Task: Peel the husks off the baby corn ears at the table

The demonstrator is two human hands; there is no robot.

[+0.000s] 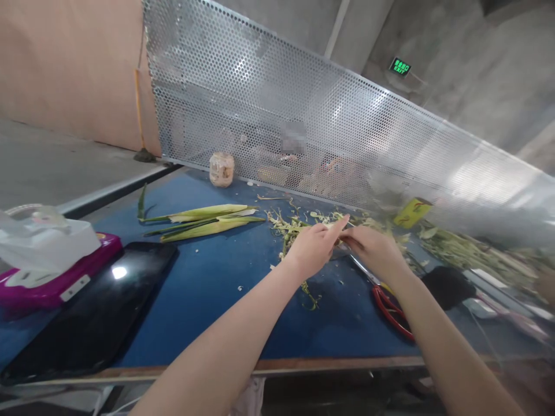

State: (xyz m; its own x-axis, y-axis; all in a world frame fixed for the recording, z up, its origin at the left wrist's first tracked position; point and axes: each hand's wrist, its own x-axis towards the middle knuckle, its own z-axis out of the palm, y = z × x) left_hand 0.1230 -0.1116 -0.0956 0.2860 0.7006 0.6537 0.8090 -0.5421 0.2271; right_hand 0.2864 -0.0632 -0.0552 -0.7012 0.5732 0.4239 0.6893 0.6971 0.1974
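A pale green plant stem (335,229) is held above the blue tabletop (217,277), near its far edge, over a heap of plant scraps (290,224). The left hand (312,248) and the right hand (375,251) both pinch it with closed fingertips, and the two hands touch. Red-handled scissors (390,309) lie under the right wrist. Long leaves (203,222) and a black tray (95,306) lie to the left.

place: workshop | perforated metal screen (329,121) | concrete walls (485,69) (green exit sign (399,67))
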